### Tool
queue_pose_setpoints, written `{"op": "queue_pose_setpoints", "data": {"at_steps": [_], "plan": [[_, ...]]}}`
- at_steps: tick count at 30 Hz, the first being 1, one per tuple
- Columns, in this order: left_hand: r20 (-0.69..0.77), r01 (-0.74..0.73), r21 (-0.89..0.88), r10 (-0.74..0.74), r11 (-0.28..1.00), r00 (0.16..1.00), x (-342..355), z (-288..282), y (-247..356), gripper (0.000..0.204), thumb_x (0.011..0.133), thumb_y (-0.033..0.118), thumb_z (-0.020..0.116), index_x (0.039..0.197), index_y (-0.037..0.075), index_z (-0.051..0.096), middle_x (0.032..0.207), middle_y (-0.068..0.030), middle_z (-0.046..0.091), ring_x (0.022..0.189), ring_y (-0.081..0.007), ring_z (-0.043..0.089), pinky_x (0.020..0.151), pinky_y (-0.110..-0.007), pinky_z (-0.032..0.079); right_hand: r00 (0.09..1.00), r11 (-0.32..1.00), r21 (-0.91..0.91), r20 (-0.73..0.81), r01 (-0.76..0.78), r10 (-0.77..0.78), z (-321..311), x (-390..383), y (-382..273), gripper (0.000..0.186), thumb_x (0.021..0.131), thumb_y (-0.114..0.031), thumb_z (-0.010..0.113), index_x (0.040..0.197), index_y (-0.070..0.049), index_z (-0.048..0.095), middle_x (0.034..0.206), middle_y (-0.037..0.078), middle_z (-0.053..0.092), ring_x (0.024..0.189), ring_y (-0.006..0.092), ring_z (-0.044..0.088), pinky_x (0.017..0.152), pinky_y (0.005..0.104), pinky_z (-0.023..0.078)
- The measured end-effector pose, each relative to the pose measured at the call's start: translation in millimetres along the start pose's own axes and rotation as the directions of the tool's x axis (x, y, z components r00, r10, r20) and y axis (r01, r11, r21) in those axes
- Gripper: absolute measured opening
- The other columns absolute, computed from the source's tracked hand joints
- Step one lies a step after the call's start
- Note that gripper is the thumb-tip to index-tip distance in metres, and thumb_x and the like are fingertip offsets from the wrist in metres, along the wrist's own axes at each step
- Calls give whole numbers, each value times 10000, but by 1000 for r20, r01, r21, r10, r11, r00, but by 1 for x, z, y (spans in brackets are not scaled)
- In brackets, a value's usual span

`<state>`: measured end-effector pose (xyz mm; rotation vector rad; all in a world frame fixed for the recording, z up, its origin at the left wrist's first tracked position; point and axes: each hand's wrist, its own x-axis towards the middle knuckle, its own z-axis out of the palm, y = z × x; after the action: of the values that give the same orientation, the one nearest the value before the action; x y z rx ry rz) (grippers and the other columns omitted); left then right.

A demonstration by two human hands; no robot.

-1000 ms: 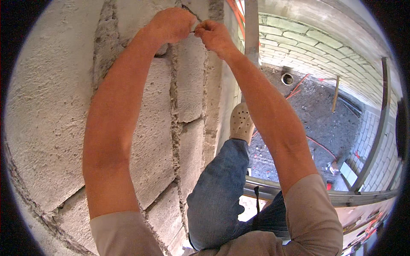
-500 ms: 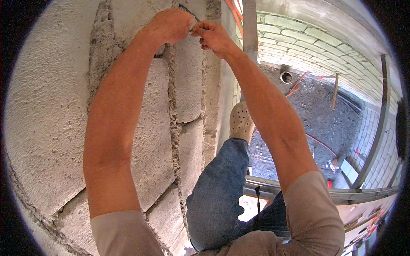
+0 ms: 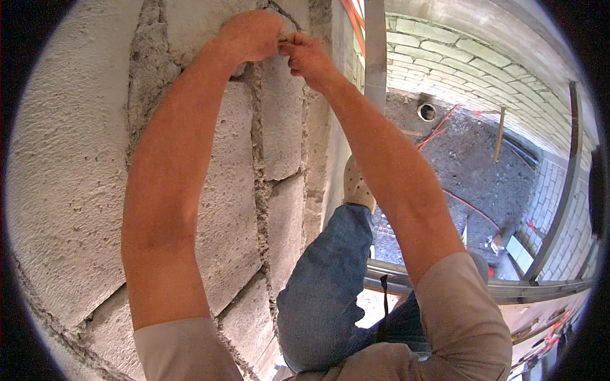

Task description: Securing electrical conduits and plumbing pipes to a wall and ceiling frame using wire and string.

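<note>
At the top of the view my left hand point(image 3: 254, 37) is closed, knuckles toward me, close to the rough block wall point(image 3: 229, 171). My right hand point(image 3: 308, 60) meets it from the right, its thumb and finger pinched together. A small dark bit shows at the pinch where the hands touch, too small to name. What the left fingers hold, if anything, is hidden behind the hand. Just behind the hands, a dark gap runs along a joint between the grey blocks.
My leg in blue jeans point(image 3: 324, 273) and a beige clog point(image 3: 357, 184) are beside the wall. Below right, a dirt floor point(image 3: 470, 165) lies far down, with a pipe opening point(image 3: 426, 112) and a wooden stake point(image 3: 499, 134). A metal rail point(image 3: 527, 291) crosses at right.
My right hand has shifted slightly left, and its fingertips now press up against the left hand. The left hand has moved a little left and stays closed.
</note>
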<state>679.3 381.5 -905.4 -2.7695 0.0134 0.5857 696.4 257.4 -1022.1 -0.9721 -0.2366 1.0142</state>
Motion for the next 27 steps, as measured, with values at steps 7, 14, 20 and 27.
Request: {"op": "queue_pose_setpoints", "data": {"at_steps": [7, 14, 20, 27], "plan": [[-13, -45, 64, 46, 997, 999, 2, 4, -4, 151, 831, 164, 539, 872, 41, 616, 848, -216, 653, 852, -414, 644, 739, -527, 515, 990, 981, -195, -139, -2, -25, 8, -4, 24, 116, 896, -147, 640, 983, -82, 682, 720, -41, 541, 567, 55, 412, 489, 237, 333], [-53, -95, 76, 100, 993, 994, 5, 4, -4, 151, 815, 159, 540, 838, 32, 617, 825, -222, 643, 811, -425, 642, 720, -534, 511, 954, 907, -376, -151, 188, -260, -4, -6, 38, 131, 885, -154, 654, 970, -60, 687, 796, -1, 646, 645, 105, 538, 567, 287, 448], [-19, -109, 69, 111, 992, 994, -1, 1, -12, 160, 821, 168, 540, 846, 33, 623, 814, -227, 641, 816, -432, 639, 722, -524, 514, 925, 513, -818, 58, 259, -375, 11, -33, 32, 163, 840, -183, 573, 913, -75, 671, 821, 211, 665, 801, 408, 655, 703, 500, 510], [49, -70, 64, 66, 996, 997, 6, -5, -1, 177, 833, 163, 530, 842, 22, 637, 821, -225, 651, 804, -435, 646, 723, -528, 524, 930, 541, -791, 91, 285, -357, -8, -70, 32, 141, 827, -155, 568, 892, -67, 657, 857, 215, 658, 823, 418, 641, 733, 518, 506]]}}
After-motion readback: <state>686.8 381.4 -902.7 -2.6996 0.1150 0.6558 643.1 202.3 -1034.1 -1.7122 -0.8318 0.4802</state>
